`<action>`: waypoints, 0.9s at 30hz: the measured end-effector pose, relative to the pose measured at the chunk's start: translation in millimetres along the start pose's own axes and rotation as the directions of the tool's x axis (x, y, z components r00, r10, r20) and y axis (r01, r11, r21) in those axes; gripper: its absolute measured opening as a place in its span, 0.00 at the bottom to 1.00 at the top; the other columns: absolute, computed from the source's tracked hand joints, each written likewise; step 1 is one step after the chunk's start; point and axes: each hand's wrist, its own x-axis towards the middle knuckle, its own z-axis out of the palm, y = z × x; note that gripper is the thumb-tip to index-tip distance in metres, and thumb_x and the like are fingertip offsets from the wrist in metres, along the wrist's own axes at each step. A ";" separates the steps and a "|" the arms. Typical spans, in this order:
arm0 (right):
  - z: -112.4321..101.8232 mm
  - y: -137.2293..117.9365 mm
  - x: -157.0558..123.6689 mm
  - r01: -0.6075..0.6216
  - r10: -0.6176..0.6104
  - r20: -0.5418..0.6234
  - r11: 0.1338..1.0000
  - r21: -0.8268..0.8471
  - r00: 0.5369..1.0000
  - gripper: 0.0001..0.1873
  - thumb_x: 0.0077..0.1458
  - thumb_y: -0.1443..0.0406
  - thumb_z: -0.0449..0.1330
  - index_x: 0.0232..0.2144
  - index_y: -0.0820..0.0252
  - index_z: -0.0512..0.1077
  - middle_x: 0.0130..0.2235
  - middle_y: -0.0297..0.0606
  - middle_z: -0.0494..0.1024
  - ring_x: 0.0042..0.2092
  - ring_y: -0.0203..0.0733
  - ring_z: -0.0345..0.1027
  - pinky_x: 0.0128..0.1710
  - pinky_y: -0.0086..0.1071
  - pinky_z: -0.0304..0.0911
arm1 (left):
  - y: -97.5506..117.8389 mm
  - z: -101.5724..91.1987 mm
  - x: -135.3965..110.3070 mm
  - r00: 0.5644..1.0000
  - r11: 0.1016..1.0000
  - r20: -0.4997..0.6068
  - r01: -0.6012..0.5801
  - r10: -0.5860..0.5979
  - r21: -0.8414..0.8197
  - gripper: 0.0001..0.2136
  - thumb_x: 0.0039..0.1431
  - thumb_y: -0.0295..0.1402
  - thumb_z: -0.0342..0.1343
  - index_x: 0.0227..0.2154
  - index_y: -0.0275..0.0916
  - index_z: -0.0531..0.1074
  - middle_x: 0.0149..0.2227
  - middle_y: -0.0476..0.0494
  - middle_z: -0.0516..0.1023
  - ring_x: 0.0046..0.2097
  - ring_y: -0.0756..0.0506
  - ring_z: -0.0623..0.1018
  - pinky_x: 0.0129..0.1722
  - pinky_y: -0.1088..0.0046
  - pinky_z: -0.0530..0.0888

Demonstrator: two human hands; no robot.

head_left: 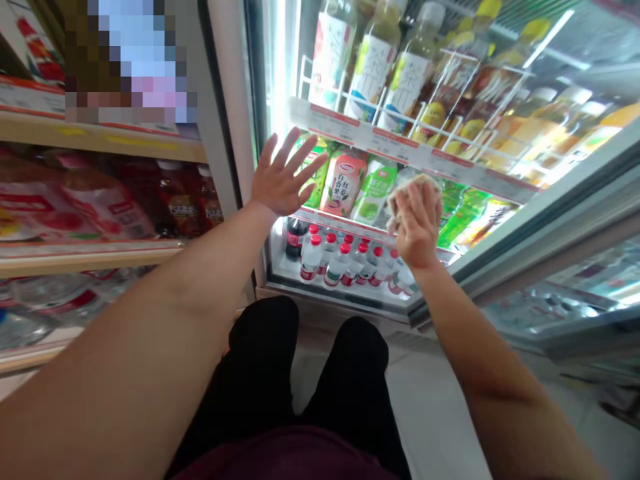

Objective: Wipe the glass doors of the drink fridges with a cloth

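My left hand (286, 175) is spread wide near the left side of the drinks fridge, with nothing in it. It appears to rest on the glass door (380, 157), in front of the middle shelf. A crumpled, pale cloth (431, 190) lies under my right hand (416, 223), whose fingers press it against the glass farther right. Behind the glass between my hands stand a pink drink bottle (343, 183) and a green drink bottle (375, 190). Whether my left palm touches the glass is hard to tell.
Tall tea bottles (370, 73) fill the upper fridge shelf behind a white wire rail. Red-capped water bottles (336, 263) stand at the bottom. To the left, a wooden shelf (100, 143) holds more bottles. The metal door frame (500, 223) slants along the right. My knees are close below.
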 end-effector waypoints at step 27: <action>8.6 -26.6 2.8 0.166 -0.171 0.275 0.985 0.042 0.946 0.35 0.65 0.71 0.49 0.70 0.45 0.50 0.69 0.29 0.59 0.73 0.38 0.43 0.76 0.43 0.33 | 2.4 -3.2 -3.1 0.999 0.999 -0.039 0.023 -0.024 -0.042 0.28 0.66 0.53 0.36 0.67 0.55 0.55 0.72 0.56 0.49 0.74 0.38 0.42 0.71 0.42 0.36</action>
